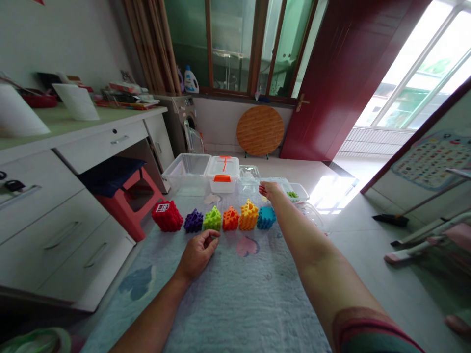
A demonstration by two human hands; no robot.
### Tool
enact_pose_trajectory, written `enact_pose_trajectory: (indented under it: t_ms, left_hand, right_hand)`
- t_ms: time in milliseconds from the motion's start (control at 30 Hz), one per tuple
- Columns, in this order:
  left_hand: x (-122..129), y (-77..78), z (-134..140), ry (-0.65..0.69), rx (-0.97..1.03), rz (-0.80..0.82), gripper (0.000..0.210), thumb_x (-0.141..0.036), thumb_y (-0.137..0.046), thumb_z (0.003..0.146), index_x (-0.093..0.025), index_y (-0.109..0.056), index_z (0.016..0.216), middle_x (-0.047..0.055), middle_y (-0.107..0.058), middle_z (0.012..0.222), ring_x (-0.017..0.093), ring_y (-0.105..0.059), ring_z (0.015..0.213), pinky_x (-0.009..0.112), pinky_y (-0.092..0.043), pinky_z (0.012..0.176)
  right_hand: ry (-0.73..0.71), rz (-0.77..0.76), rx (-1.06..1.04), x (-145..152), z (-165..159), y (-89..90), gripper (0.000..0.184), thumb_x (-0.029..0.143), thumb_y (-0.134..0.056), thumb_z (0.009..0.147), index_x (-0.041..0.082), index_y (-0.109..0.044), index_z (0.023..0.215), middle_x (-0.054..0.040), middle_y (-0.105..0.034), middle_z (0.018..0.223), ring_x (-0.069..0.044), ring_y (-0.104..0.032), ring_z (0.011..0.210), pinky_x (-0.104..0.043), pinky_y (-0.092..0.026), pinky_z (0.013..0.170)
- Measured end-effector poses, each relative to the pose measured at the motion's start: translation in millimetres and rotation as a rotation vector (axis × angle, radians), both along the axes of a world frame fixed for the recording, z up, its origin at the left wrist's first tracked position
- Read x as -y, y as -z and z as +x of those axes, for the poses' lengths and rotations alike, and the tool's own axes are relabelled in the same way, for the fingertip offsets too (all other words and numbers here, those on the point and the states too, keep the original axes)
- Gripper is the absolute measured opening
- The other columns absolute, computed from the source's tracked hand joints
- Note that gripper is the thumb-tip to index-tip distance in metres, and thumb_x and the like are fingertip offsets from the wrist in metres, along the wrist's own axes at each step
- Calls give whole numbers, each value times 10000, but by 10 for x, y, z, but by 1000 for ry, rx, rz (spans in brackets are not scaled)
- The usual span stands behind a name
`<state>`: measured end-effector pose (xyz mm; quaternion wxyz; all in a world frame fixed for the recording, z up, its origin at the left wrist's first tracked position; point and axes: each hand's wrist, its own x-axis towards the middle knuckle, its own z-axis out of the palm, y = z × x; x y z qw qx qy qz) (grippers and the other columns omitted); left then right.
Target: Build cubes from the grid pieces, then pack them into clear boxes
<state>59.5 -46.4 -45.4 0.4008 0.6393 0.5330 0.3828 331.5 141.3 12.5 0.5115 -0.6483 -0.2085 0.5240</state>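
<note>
My left hand [197,252] rests on the cloth-covered surface [221,294], its fingers loosely curled and slightly apart, with nothing seen in them. Just beyond it stands a stack of lime-green interlocking pieces [212,218]. In the same row are stacks in red [169,216], purple [193,221], orange [231,218], yellow [249,214] and blue [266,217]. My right hand [270,189] is stretched out past the blue stack, fingers extended, close to a clear plastic tray [250,177]. No object shows in it.
Behind the row stand a large clear bin [187,171], a lidded box with orange latches [222,176] and a small container [302,192] with green bits. A red stool [128,196] and white drawers [62,235] flank the left side.
</note>
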Motion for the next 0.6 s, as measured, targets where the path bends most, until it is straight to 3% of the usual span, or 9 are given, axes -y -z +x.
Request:
enact_pose_trajectory:
  t_ms: [233, 300, 367, 467, 600]
  left_hand:
    - [-35, 15, 1, 4, -2, 6, 338, -452, -586, 791, -155, -670, 931, -35, -457, 609, 126, -415, 567, 234, -340, 542]
    - [-40, 11, 4, 3, 10, 5, 340, -452, -584, 787, -154, -668, 929, -36, -457, 610, 126, -415, 569, 235, -342, 545]
    - [-39, 6, 8, 4, 17, 6, 341, -452, -586, 781, -153, -667, 925, -37, -457, 609, 127, -418, 574, 235, -342, 548]
    - [-34, -7, 15, 0, 20, 10, 337, -453, -597, 769, -154, -670, 907, -40, -458, 599, 124, -414, 566, 234, -334, 543]
    - [-18, -29, 18, -6, 57, 17, 319, -446, -623, 755, -161, -680, 885, -43, -456, 583, 120, -410, 550, 232, -324, 530]
  right_hand:
    - [48, 24, -48, 76, 21, -43, 350, 351, -589, 928, 152, -568, 1216, -94, -599, 1198, -206, -620, 1006, -407, -545, 842]
    - [73, 57, -57, 144, 58, -85, 209, 242, -600, 914, 106, -605, 1072, -79, -649, 994, -165, -651, 852, -312, -573, 719]
    - [100, 107, -65, 240, 109, -146, 6, 94, -593, 862, 99, -591, 864, -27, -614, 723, -118, -642, 667, -205, -553, 571]
    - [124, 206, -82, 438, 192, -274, 166, 3, -574, 773, 144, -515, 707, 25, -530, 549, -101, -630, 579, -155, -539, 512]
    - [115, 331, -106, 808, 299, -491, 166, 49, -615, 723, 167, -501, 698, 30, -550, 554, -116, -664, 626, -163, -565, 563]
